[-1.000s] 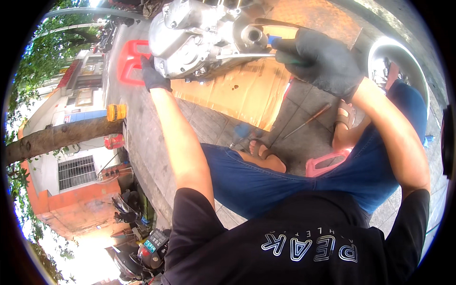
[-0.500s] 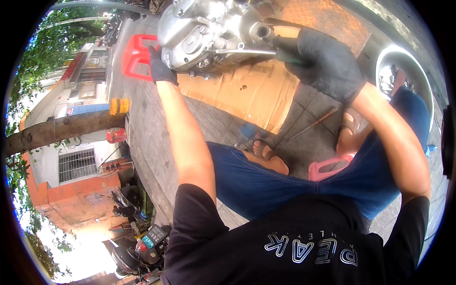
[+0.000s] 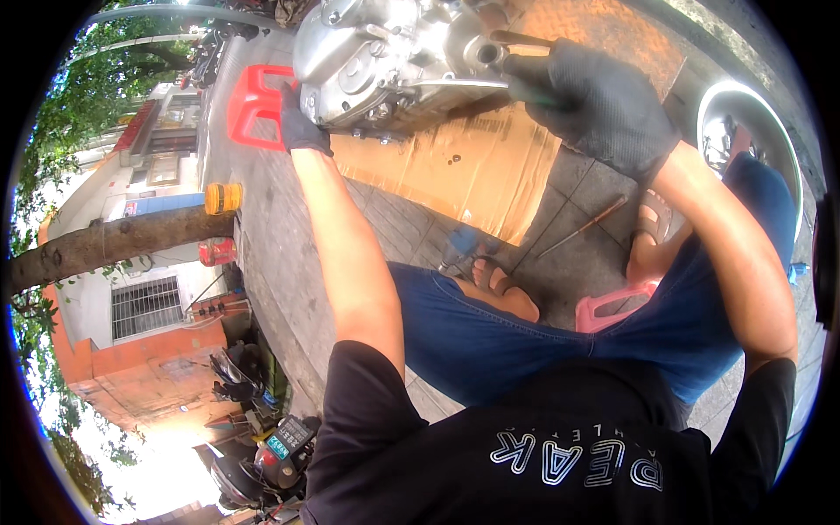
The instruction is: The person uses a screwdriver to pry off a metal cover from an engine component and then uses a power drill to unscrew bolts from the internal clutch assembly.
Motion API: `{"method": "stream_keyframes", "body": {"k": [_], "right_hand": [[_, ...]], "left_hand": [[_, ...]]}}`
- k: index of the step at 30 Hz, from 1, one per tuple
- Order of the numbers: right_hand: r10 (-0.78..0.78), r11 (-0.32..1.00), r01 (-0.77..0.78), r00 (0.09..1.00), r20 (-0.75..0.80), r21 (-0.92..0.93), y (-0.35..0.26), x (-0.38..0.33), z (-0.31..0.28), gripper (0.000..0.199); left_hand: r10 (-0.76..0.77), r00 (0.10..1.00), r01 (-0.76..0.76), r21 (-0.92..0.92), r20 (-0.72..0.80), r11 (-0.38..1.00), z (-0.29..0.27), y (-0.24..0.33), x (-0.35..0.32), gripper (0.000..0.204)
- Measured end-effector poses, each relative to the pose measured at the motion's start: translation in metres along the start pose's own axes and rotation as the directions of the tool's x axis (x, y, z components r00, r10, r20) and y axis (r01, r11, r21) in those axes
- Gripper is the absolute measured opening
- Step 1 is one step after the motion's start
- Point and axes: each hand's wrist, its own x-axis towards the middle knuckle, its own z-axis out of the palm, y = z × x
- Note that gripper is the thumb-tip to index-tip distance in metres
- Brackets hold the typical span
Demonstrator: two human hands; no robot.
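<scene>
A silver motorcycle-type engine [image 3: 354,74] lies at the top of the view on a flattened cardboard sheet [image 3: 455,175]. My left hand [image 3: 302,122], in a black glove, grips the left side of its casing; the thumb and some fingertips are hidden. Black-gloved too, my right hand [image 3: 608,109] is closed around the dark green handle of a screwdriver [image 3: 464,84]. Its thin bright shaft points left across the engine's lower side. I cannot make out exactly where the tip touches. Beside that hand, the engine has a round open bore [image 3: 488,54].
A metal basin [image 3: 792,157] holding metal parts stands at right. On the paving lie a long thin tool [image 3: 582,226] and a blue power tool [image 3: 461,243] near my feet. A pink stool [image 3: 604,311] is under me; a red stool [image 3: 249,118] stands beyond my left hand.
The screwdriver shaft has shifted slightly up along the engine with my right hand. My left hand stays at the casing, and the whole view has moved a little.
</scene>
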Motion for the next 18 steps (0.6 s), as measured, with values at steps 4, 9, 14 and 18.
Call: {"method": "stream_keyframes", "body": {"k": [4,9,14,18], "right_hand": [[-0.026,0.999,0.024,0.999,-0.042,-0.049,-0.001,-0.002,0.002,0.032],[-0.032,0.998,0.030,0.998,-0.052,-0.047,-0.004,-0.003,0.000,0.031],[-0.024,0.999,0.023,1.000,-0.015,-0.027,-0.008,-0.003,-0.002,0.025],[-0.029,1.000,0.029,0.999,-0.032,0.008,-0.008,-0.004,0.000,0.023]], "left_hand": [[-0.033,0.994,0.034,-0.004,0.103,0.999,-0.005,0.000,0.002,0.058],[-0.012,0.995,0.012,0.006,0.095,1.000,-0.003,-0.001,0.000,0.059],[0.011,0.999,-0.009,-0.056,0.040,0.998,-0.012,-0.006,0.007,0.057],[0.000,0.999,0.003,-0.064,0.045,0.998,-0.004,-0.006,0.000,0.058]]}}
